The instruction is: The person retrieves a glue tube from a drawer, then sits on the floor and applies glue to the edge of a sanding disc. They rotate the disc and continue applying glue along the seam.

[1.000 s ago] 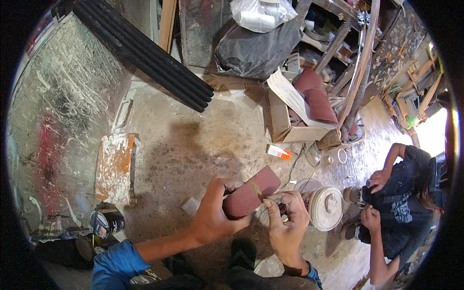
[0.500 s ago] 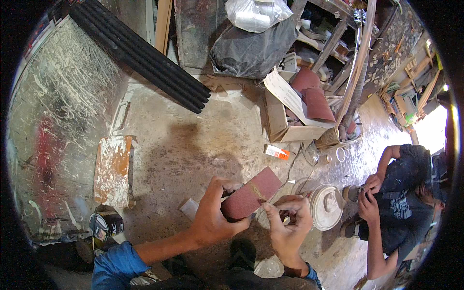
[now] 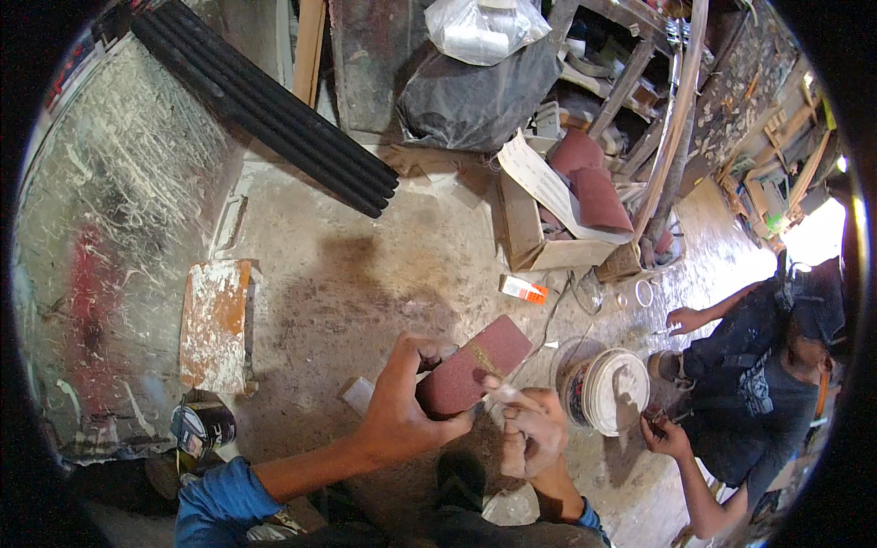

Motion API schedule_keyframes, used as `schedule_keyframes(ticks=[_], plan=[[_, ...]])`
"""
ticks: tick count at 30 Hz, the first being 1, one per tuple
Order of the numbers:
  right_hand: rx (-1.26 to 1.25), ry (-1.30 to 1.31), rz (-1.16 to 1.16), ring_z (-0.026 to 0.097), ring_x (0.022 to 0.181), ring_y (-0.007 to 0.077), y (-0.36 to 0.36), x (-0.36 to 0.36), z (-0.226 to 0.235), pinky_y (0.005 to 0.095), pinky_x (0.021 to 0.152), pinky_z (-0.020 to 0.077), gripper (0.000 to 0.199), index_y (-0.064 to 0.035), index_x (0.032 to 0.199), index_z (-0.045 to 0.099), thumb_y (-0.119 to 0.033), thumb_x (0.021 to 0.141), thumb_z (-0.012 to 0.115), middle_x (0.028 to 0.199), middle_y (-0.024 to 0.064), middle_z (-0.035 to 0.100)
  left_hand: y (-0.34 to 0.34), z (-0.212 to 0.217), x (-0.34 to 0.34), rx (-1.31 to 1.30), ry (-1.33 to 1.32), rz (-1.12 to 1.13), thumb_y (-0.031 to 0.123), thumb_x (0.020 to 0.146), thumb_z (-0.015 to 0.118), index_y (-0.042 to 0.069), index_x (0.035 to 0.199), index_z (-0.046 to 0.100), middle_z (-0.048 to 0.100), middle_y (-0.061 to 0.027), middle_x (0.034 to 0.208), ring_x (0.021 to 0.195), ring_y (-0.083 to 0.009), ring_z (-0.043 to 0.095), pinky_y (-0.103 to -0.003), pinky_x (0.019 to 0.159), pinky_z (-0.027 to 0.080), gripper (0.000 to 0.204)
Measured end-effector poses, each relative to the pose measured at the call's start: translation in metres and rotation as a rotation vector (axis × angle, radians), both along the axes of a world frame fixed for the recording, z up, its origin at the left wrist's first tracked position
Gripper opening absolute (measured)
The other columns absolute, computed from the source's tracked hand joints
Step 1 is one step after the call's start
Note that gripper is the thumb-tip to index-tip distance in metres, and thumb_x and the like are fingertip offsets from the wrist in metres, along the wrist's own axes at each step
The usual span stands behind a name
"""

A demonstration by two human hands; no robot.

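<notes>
A strip of red-brown sandpaper (image 3: 457, 374), perhaps wrapped round a block I cannot see, is gripped in my left hand (image 3: 393, 406). The thumb and fingers close round its near left end, and its far end points up to the right. On its upper face lies a streak of yellowish-brown dust or fibre (image 3: 484, 357). My right hand (image 3: 534, 429) is at the sandpaper's right edge. Its index finger stretches to the surface just below the streak, while the other fingers curl into the palm. Whether they hold something small is hidden.
A white-lidded bucket (image 3: 617, 393) stands right of my hands, beside a seated co-worker (image 3: 758, 393). Ahead is a cardboard box (image 3: 521, 224) with red-brown sandpaper rolls (image 3: 603, 196). Black tubes (image 3: 274, 114), a paint-spattered board (image 3: 215, 320) and a paint can (image 3: 203, 427) are on the left.
My right hand has turned from a pinch at the streak to an outstretched index finger lower down. My left hand keeps its grip. The co-worker's hands have moved apart.
</notes>
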State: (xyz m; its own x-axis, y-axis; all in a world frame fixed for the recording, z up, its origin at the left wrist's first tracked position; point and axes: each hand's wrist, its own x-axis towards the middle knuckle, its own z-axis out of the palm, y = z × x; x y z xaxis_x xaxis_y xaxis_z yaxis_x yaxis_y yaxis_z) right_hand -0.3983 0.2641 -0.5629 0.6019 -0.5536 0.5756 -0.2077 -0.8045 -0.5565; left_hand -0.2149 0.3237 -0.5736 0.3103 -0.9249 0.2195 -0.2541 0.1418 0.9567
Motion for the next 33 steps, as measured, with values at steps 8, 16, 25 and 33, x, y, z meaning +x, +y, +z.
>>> schedule_keyframes(ticks=[8, 16, 25, 33], plan=[[0.171, 0.016, -0.049, 0.055, 0.078, 0.0255, -0.005, -0.002, 0.001, 0.0353, 0.072, 0.0486, 0.03, -0.0063, 0.118, 0.067, -0.015, 0.091, 0.055, 0.111, 0.0184, 0.068, 0.002, -0.001, 0.001, 0.031, -0.03, 0.026, 0.009, 0.063, 0.079, 0.001, 0.111, 0.048, 0.052, -0.0128, 0.1, 0.092, -0.0226, 0.057, -0.034, 0.084, 0.047, 0.057], [0.327, -0.324, -0.148, 0.054, 0.093, 0.0253, -0.005, 0.008, -0.013, 0.035, 0.082, 0.0422, 0.049, -0.0065, 0.132, 0.059, -0.038, 0.096, 0.048, 0.133, 0.0179, 0.059, 0.002, 0.005, 0.001, 0.063, -0.016, 0.016, 0.012, 0.063, 0.08, 0.001, 0.109, 0.049, 0.052, -0.0118, 0.098, 0.089, -0.0208, 0.057, -0.034, 0.081, 0.048, 0.057], [-0.041, 0.05, -0.152, 0.055, 0.097, 0.0273, -0.017, 0.001, 0.003, 0.038, 0.089, 0.0383, 0.047, -0.0106, 0.116, 0.072, -0.041, 0.1, 0.04, 0.135, 0.0186, 0.057, 0.0, 0.005, 0.003, -0.004, 0.044, -0.006, 0.012, 0.062, 0.079, 0.001, 0.108, 0.053, 0.053, -0.011, 0.098, 0.09, -0.0213, 0.056, -0.033, 0.082, 0.047, 0.054], [-0.051, 0.144, -0.093, 0.055, 0.1, 0.0291, -0.02, 0.003, 0.007, 0.039, 0.089, 0.0381, 0.054, -0.0103, 0.12, 0.07, -0.044, 0.101, 0.032, 0.136, 0.0196, 0.055, -0.002, 0.005, 0.003, -0.002, 0.021, -0.01, 0.013, 0.062, 0.078, 0.001, 0.104, 0.053, 0.053, -0.011, 0.097, 0.089, -0.0215, 0.055, -0.033, 0.081, 0.047, 0.05]])
